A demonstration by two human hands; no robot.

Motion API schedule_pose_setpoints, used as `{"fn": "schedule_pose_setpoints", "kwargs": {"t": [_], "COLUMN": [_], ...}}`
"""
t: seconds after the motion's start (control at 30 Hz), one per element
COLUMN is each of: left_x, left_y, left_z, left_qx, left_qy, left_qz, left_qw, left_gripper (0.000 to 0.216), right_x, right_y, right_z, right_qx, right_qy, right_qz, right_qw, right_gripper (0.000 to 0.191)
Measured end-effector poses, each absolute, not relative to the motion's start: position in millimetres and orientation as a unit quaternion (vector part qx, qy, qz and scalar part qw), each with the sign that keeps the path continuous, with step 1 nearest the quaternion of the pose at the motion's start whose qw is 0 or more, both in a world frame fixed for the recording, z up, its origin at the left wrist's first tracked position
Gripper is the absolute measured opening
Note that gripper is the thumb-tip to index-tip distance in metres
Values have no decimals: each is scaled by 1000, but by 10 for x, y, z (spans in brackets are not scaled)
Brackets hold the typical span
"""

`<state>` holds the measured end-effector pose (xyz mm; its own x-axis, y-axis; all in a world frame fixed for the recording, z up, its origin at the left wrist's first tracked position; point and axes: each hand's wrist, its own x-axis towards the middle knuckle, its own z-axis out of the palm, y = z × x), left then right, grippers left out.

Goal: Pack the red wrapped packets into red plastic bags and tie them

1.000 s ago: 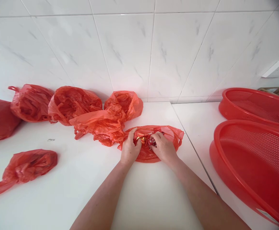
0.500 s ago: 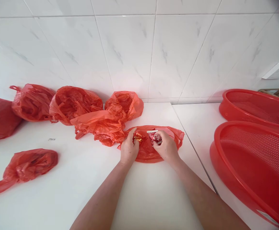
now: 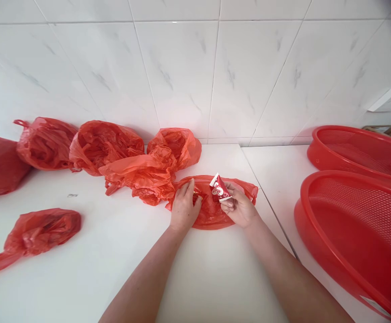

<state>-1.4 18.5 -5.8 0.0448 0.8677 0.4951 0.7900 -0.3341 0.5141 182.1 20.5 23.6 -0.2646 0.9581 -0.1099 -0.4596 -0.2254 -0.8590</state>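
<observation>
A flat red plastic bag [image 3: 212,214] lies on the white counter [image 3: 97,264] in front of me. My right hand [image 3: 240,207] holds a small red and white wrapped sweet [image 3: 219,188] just above the bag, pinched between thumb and fingers. My left hand [image 3: 183,206] rests on the bag's left part, fingers curled around a small gold-wrapped item that is mostly hidden.
Several crumpled red plastic bags [image 3: 108,146] lie along the tiled wall at the back left, and another bag [image 3: 37,233] sits near the front left. Two red mesh baskets [image 3: 357,224] stand at the right. A white socket [image 3: 388,99] is on the right wall.
My right hand has lifted a red and white sweet out of the bag and drawn it to the right. My left hand has stayed on the bag, closing more over the gold item.
</observation>
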Motion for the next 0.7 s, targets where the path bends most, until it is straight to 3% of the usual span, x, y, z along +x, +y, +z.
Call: {"fn": "schedule_pose_setpoints", "kwargs": {"t": [0.27, 0.43, 0.6, 0.7], "left_x": [-10, -6, 56, 67], "left_y": [141, 71, 63, 91], "left_z": [30, 82, 74, 62], "left_qx": [728, 714, 613, 555], "left_qy": [549, 464, 444, 449], "left_qz": [409, 478, 510, 539], "left_qw": [53, 217, 408, 447], "left_gripper": [52, 54, 27, 21], "right_x": [1820, 1770, 1720, 1714], "right_y": [203, 192, 196, 191], "right_z": [219, 211, 156, 141], "right_qx": [-321, -338, -376, -404], "right_qy": [-324, -339, -380, -450], "right_qz": [763, 774, 743, 665], "right_qw": [458, 415, 403, 438], "right_gripper": [21, 25, 24, 39]}}
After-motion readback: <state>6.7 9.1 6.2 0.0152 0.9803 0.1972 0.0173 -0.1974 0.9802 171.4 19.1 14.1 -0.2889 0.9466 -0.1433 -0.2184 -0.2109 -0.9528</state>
